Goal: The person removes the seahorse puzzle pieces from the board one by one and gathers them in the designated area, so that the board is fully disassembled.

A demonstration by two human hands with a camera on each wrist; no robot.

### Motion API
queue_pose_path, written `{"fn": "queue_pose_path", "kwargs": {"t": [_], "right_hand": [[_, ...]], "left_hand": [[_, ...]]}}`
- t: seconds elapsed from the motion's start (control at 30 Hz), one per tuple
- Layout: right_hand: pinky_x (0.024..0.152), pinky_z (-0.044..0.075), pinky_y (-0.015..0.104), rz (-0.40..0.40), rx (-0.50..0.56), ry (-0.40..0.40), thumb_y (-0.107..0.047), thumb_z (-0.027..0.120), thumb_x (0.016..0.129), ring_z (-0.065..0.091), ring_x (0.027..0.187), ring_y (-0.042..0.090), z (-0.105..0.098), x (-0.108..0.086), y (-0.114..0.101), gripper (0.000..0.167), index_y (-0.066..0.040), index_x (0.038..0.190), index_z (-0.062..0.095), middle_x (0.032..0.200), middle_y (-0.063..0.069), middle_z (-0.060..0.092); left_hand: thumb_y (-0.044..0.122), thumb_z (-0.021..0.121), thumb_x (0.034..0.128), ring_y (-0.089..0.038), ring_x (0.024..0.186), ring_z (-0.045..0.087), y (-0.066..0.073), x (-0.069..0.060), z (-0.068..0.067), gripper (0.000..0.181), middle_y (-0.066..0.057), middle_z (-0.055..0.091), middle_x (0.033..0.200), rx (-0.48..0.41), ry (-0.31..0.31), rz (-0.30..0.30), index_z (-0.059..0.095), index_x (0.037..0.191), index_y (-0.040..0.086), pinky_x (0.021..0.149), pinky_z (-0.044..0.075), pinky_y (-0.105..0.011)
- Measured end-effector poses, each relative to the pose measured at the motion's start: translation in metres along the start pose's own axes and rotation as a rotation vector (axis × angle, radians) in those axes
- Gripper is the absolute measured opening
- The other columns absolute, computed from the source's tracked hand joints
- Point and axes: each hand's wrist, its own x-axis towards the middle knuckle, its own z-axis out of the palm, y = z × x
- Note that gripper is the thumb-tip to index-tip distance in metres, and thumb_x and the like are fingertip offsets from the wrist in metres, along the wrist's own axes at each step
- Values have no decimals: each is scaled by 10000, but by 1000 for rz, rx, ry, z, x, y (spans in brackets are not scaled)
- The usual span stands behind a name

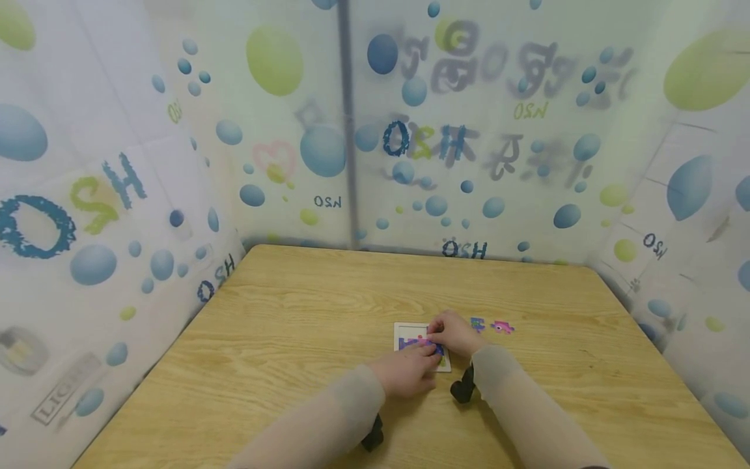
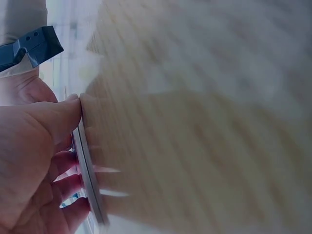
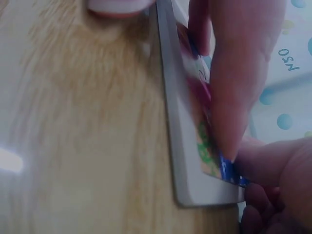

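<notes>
A white puzzle tray with colourful pieces in it lies on the table in front of me. My left hand rests over its near side; the fingers press down on the pieces and the thumb lies by the tray's near edge. Fingers of that hand appear fairly straight in the left wrist view. On the tray's right part, my right hand pinches a blue puzzle piece between thumb and fingers. A left finger touches beside that piece. The hands cover much of the puzzle picture.
Two loose puzzle pieces, one blue-purple and one pink, lie on the wooden table to the right of the tray. Patterned curtains stand behind the table and along both sides. Both wrists wear black straps.
</notes>
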Motion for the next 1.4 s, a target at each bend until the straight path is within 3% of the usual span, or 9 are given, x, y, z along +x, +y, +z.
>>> {"fn": "queue_pose_path", "kwargs": {"t": [0.37, 0.47, 0.73, 1.23, 1.4], "right_hand": [[809, 416, 357, 4, 44, 14, -79, 712, 860, 486, 859, 187, -1, 0, 1, 88, -113, 796, 662, 915, 27, 546], [792, 439, 352, 14, 87, 21, -74, 724, 848, 510, 849, 191, -2, -1, 1, 63, -89, 866, 666, 933, 38, 575], [851, 463, 386, 64, 136, 21, -81, 741, 836, 542, 894, 200, -5, -2, 1, 247, -95, 1070, 664, 1026, 44, 617], [837, 463, 380, 75, 178, -19, -1, 683, 855, 547, 887, 199, -9, 3, 8, 238, -91, 1076, 681, 1006, 37, 619], [875, 455, 401, 116, 174, -9, -52, 700, 864, 539, 918, 216, -11, 0, 6, 240, -92, 1098, 665, 1008, 48, 614]], "left_hand": [[404, 559, 963, -207, 1402, 317, 5, 1, 1, 551, -47, 393, 1506, 16, 3, -51, 478, 1425, 115, 1146, 256, -298], [402, 554, 966, -203, 1404, 315, 5, 1, 2, 549, -43, 393, 1506, 23, 0, -53, 474, 1428, 117, 1148, 250, -294], [397, 540, 974, -184, 1411, 299, 6, 0, 3, 548, -37, 381, 1513, 20, -11, -57, 459, 1439, 119, 1152, 230, -273], [388, 543, 975, -186, 1407, 308, 7, -1, 2, 537, -37, 383, 1512, 8, -8, -60, 465, 1436, 124, 1145, 240, -261], [383, 551, 972, -197, 1403, 317, 7, 0, 2, 534, -43, 389, 1508, 0, -4, -60, 472, 1431, 121, 1142, 252, -268]]}}
